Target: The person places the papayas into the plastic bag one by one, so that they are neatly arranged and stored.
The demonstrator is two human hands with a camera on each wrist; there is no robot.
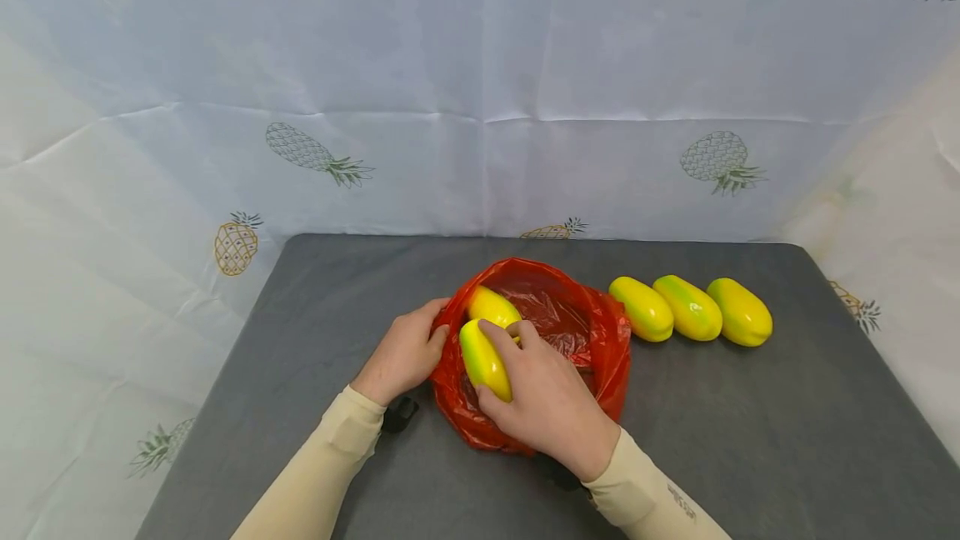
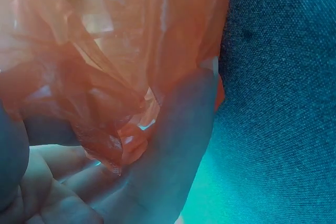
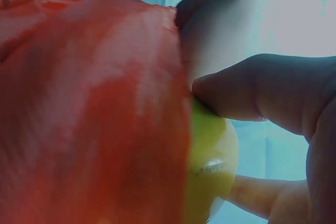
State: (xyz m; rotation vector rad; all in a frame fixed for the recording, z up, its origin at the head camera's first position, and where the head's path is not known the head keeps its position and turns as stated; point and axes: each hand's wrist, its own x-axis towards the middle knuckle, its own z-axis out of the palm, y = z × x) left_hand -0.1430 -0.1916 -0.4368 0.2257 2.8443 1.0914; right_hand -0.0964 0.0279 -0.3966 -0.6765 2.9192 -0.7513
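A red plastic bag point(image 1: 611, 348) stands on the table with its mouth spread wide. My left hand point(image 1: 402, 352) grips the bag's left rim; in the left wrist view the thin plastic point(image 2: 121, 66) lies between the thumb and fingers. Over the mouth, my right hand point(image 1: 551, 394) holds a glossy yellow-green papaya point(image 1: 483, 361), thumb on one side and fingers on the other. The right wrist view shows this papaya point(image 3: 212, 156) partly covered by the bag's red side point(image 3: 94, 114). Another papaya point(image 1: 491, 304) is inside the bag, just behind the held one and partly hidden.
Right of the bag, three more papayas lie side by side: a near one point(image 1: 642, 309), a middle one point(image 1: 687, 308) and a far-right one point(image 1: 739, 312). They rest on the dark grey table point(image 1: 750, 432). A white pineapple-print cloth point(image 1: 480, 65) hangs behind the table.
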